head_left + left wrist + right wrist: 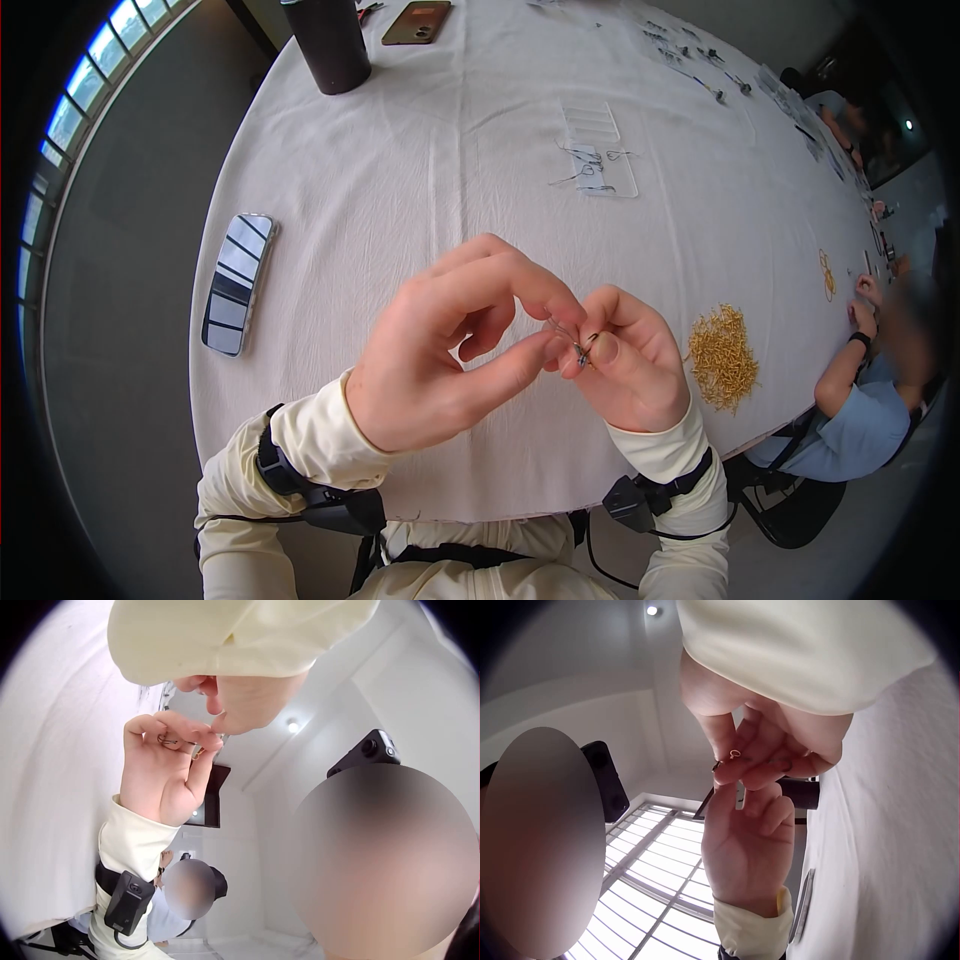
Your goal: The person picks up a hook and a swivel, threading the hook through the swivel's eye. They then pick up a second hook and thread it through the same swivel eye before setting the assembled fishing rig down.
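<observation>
A phone (238, 285) lies left of the left hand (440, 350), a heap (723, 358) right of the right hand (645, 365). Beyond both, a case (622, 176) sits on the table (320, 180).

Your fingertips (606, 348) cover most of that little metal piece (582, 355), so can't tell its full shape. The dark cup (328, 50) gets chopped by the head view's top edge, and those far parts (719, 97) are too tiny to identify.

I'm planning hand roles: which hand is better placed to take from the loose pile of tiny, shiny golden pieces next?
Probably the right hand: the golden pile lies beside it, while the left hand is farther. The right pinches a small shiny metal piece, though.
</observation>
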Demonstrator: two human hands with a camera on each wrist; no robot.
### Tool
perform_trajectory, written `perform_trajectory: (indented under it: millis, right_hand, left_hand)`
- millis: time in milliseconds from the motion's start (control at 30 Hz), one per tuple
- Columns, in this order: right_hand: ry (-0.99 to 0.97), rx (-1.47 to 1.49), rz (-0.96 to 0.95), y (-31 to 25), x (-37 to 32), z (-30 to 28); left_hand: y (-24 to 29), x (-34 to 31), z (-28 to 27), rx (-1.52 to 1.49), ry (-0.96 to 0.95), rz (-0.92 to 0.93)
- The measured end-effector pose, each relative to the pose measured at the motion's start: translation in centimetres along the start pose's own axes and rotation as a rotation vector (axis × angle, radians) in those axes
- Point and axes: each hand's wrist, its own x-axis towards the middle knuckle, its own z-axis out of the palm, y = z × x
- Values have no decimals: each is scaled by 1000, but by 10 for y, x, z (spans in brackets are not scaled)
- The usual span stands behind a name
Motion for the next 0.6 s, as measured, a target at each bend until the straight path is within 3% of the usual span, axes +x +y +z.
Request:
perform_trajectory:
  millis: [100, 300, 600]
  right_hand:
    - [-3, -6, 1, -1, 0, 0]
    - [0, 18, 4, -1, 0, -1]
    - [4, 22, 16, -1, 0, 0]
  left_hand:
    - [-6, -1, -2, 11, -12, 63]
    - [-4, -1, -1, -40, -12, -13]
    - [-5, -2, -2, -28, -31, 32]
